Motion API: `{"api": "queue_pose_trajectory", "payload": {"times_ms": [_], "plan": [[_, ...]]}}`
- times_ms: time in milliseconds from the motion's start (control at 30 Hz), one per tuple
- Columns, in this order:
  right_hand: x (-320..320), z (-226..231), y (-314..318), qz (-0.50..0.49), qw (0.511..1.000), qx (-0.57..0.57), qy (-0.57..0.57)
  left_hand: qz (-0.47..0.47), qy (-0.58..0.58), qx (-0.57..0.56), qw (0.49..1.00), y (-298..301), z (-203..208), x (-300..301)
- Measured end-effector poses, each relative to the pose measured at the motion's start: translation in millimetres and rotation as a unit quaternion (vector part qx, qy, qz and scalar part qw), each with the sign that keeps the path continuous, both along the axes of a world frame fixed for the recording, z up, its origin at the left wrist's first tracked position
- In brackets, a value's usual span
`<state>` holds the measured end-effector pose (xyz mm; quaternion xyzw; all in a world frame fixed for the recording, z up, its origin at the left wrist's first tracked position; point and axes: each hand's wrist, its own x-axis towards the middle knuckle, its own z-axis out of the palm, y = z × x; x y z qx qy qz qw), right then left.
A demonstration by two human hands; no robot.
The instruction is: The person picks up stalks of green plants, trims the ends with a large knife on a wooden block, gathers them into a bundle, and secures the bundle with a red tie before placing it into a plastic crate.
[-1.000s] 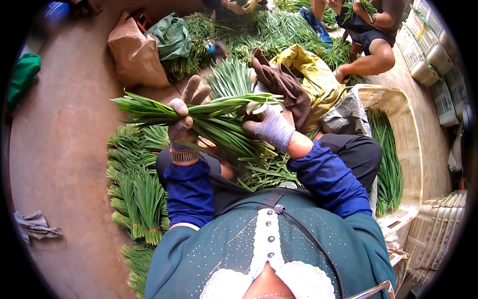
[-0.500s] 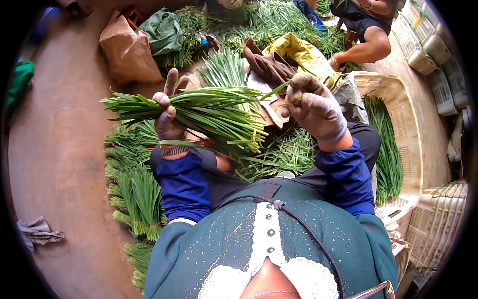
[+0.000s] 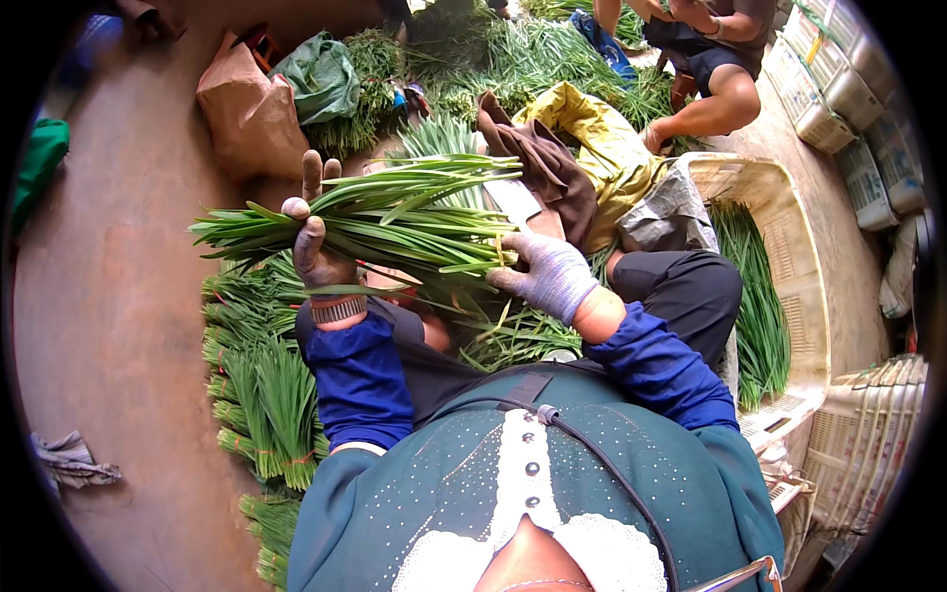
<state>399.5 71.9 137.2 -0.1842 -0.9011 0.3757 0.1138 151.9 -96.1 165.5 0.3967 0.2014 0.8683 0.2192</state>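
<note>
A loose bunch of garlic chives (image 3: pixel 414 212) lies crosswise in front of me, leaf tips to the left and pale stem ends to the right. My left hand (image 3: pixel 321 242), in a soiled glove, grips it near the leafy end between thumb and forefinger, while other fingers stick up. At the stem ends my gloved right hand (image 3: pixel 552 278) pinches the bunch between thumb and fingers; its fingertips are partly hidden by the stalks. A few long leaves hang below the bunch. More loose chives (image 3: pixel 518 335) are heaped under it, between my legs.
Tied chive bundles (image 3: pixel 271 395) are stacked at my left. A cream plastic crate (image 3: pixel 814 286) holding chives (image 3: pixel 755 306) stands at right. Ahead are a brown cloth (image 3: pixel 538 163), a yellow sack (image 3: pixel 597 128) and heaped chives (image 3: pixel 503 64). Another person (image 3: pixel 725 89) sits at the far right.
My right hand has come down and left from beside the bunch, where it pinched a thin leaf, onto the stem ends. The left hand still holds the bunch.
</note>
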Motion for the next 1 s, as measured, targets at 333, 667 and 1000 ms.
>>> {"api": "queue_pose_trajectory", "payload": {"times_ms": [333, 667, 1000], "plan": [[4, -28, 14, -0.099, 0.986, 0.028, 0.132, -0.01, -0.038, 0.031, 0.999, -6, -5, -6], [35, -52, 35, 0.082, 0.937, 0.084, -0.329, 0.009, -0.106, 0.086, 0.991, -29, -8, -26], [-9, -38, 34, 0.282, 0.695, -0.644, 0.15, -0.041, -0.162, 0.034, 0.985, -12, -19, -9]]}}
